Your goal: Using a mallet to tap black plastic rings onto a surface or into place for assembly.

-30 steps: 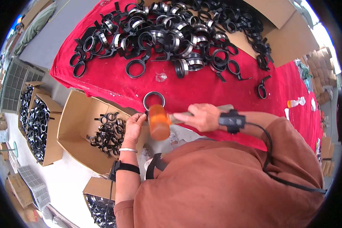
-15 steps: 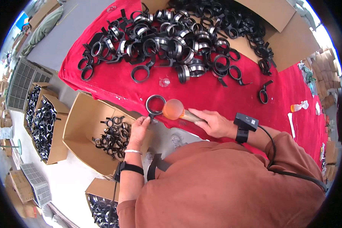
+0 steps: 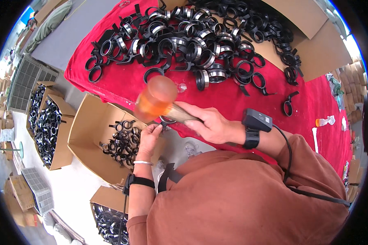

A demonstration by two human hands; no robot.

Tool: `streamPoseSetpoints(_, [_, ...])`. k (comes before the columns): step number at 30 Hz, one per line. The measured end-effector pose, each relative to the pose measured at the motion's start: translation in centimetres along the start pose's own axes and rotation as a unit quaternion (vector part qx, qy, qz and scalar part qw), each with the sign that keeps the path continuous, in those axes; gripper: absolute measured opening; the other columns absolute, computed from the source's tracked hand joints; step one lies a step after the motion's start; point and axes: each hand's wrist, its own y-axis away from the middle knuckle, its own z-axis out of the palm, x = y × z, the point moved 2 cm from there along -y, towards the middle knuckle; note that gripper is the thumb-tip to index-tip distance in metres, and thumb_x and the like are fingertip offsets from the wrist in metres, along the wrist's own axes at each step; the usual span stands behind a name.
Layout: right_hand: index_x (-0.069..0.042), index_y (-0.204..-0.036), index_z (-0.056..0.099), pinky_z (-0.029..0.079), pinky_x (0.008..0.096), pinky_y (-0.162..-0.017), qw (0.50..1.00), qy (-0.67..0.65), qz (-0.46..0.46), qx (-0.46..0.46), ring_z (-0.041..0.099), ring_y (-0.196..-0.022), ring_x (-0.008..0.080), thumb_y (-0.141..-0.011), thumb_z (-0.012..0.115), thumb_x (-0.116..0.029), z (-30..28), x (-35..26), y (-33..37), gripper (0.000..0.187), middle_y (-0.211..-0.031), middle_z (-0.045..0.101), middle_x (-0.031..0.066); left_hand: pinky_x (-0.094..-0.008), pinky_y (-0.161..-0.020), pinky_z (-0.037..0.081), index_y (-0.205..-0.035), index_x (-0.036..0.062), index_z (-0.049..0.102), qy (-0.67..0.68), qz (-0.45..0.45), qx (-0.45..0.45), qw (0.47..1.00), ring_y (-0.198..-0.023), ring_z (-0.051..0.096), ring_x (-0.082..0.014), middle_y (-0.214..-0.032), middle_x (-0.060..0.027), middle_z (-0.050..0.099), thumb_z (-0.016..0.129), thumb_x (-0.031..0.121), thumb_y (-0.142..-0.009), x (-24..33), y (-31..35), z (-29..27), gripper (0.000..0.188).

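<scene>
My right hand [image 3: 212, 125] is closed round the wooden handle of a mallet [image 3: 162, 90], whose orange, see-through head is smeared by motion. The mallet head lies in front of the table's near left edge and covers most of the black ring with a handle [image 3: 168, 120]. My left hand [image 3: 149, 139] pinches that ring by its short handle; only the ring's lower rim shows past the mallet. Whether the mallet touches the ring I cannot tell. Beyond both hands, a heap of black rings with silvery bands [image 3: 184, 43] covers the far part of the red-clothed table [image 3: 233, 108].
Below my left hand an open cardboard box [image 3: 86, 134] holds several black rings. More filled boxes [image 3: 63, 145] stand on the floor at left, and another [image 3: 106, 200] near my left elbow. A lone ring [image 3: 288, 107] and a small orange-capped bottle [image 3: 324, 121] lie at right.
The mallet has swung left and up in the view, from beside the ring to over it, with my right hand following. My left hand stays nearly in place.
</scene>
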Motion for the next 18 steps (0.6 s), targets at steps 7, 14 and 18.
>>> streamPoseSetpoints(7, [-0.005,-0.135,0.036,0.05,0.0428,-0.064,0.996,0.084,0.034,-0.011,0.064,-0.07,0.0358,-0.092,0.047,-0.021,1.5,4.5,-1.7,0.047,-0.079,0.059,0.0265,-0.0221,-0.065,0.038,-0.085,0.0019,0.064,0.021,-0.019,0.046,0.999,-0.067,0.047,-0.0064,-0.073,0.0023,0.057,0.062,0.02,-0.085,-0.8,-0.4,0.0,0.018])
streamPoseSetpoints(14, [-0.005,-0.135,0.037,0.049,0.0403,-0.065,0.999,-0.002,0.042,-0.028,0.064,-0.073,0.0372,-0.092,0.047,-0.023,2.4,3.7,-1.6,0.047,-0.079,0.059,0.0261,-0.0233,-0.066,0.038,-0.083,0.0027,0.063,0.062,0.012,0.04,0.997,-0.07,0.047,-0.0076,-0.074,0.0019,0.057,0.061,0.019,-0.086,-1.7,-0.4,-0.3,0.017])
streamPoseSetpoints(18, [-0.004,-0.134,0.038,0.049,0.0421,-0.068,0.996,0.033,0.081,-0.004,0.064,-0.079,0.0384,-0.092,0.047,-0.022,1.1,5.2,-1.9,0.047,-0.089,0.06,0.0277,-0.0223,-0.061,0.033,-0.083,0.0048,0.06,0.004,0.034,0.043,0.998,-0.067,0.04,-0.0054,-0.074,0.0061,0.049,0.059,0.018,-0.087,-1.2,-0.6,0.1,0.013])
